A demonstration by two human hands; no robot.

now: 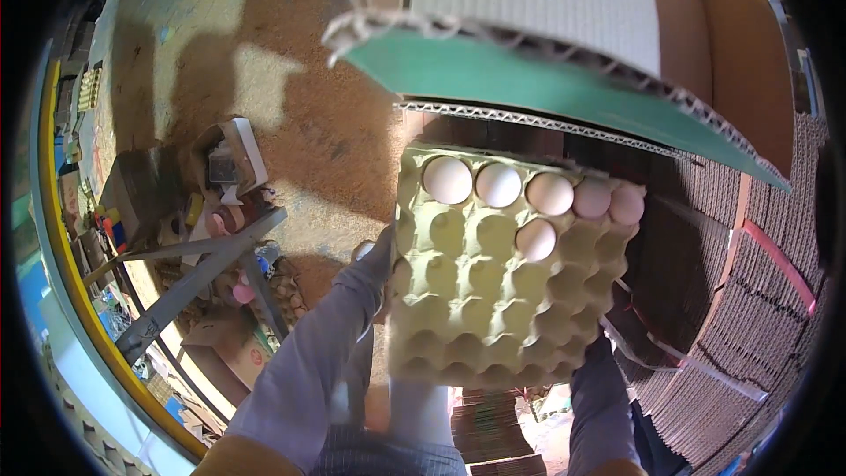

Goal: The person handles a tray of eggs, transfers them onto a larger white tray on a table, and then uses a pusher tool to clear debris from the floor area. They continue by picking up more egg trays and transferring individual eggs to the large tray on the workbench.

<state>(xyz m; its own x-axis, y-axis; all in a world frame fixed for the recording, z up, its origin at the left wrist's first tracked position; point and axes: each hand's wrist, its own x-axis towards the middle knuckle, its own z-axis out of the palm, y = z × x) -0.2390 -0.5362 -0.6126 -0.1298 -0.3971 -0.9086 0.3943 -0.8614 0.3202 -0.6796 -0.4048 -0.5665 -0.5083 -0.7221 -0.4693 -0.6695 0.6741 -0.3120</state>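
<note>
Only part of the egg tray (493,335) was filled: five eggs (498,185) sat along its far row and a sixth sat alone in the row behind them, nearer you. The other cups that showed were bare, so by the look of it most of the tray was unfilled. The tray was of pale yellowish moulded pulp, knobbly and rather shallow; the eggs at left looked whiter, those at right pinker, and no crack could be made out. It was in front of you, just below the green-faced flap (529,79) of an open carton (749,62). Your left hand (382,259) was at its left edge and your right hand (598,358) at its lower right; the tray hid your fingers, so whether either had closed on it could not be told.
</note>
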